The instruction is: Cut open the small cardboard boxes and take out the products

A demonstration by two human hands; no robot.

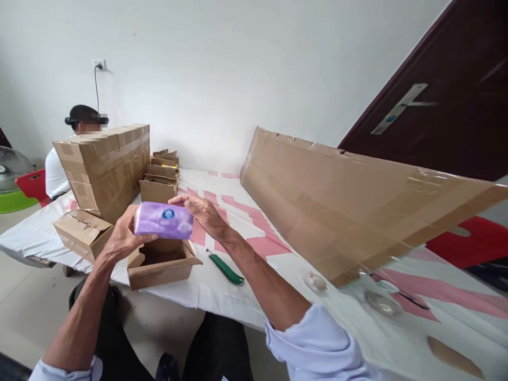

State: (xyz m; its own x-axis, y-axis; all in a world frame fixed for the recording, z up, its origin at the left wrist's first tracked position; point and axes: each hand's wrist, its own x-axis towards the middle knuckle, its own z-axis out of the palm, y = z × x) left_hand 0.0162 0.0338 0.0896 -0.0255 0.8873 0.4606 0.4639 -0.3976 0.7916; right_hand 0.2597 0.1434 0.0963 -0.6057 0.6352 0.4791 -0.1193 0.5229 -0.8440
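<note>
A purple tissue pack [159, 221] with a round blue logo is held up between my two hands. My left hand [126, 233] is closed around its left end, with the thumb along the lower edge. My right hand [202, 211] grips the upper right corner, fingers bent over the top edge. Just below the pack stands an open cardboard box [162, 272] with its flaps raised; the part of its inside that shows looks dark. To the right of that box lies a green utility knife [225, 268] on the table cloth.
A closed carton [81, 233] sits left, beside a tall taped stack of cartons [111, 169]. Several open boxes [159, 185] line up behind. A large cardboard sheet [337, 201] leans across the right side. A person [55, 166] sits beyond the stack. Tape rolls [381, 302] lie right.
</note>
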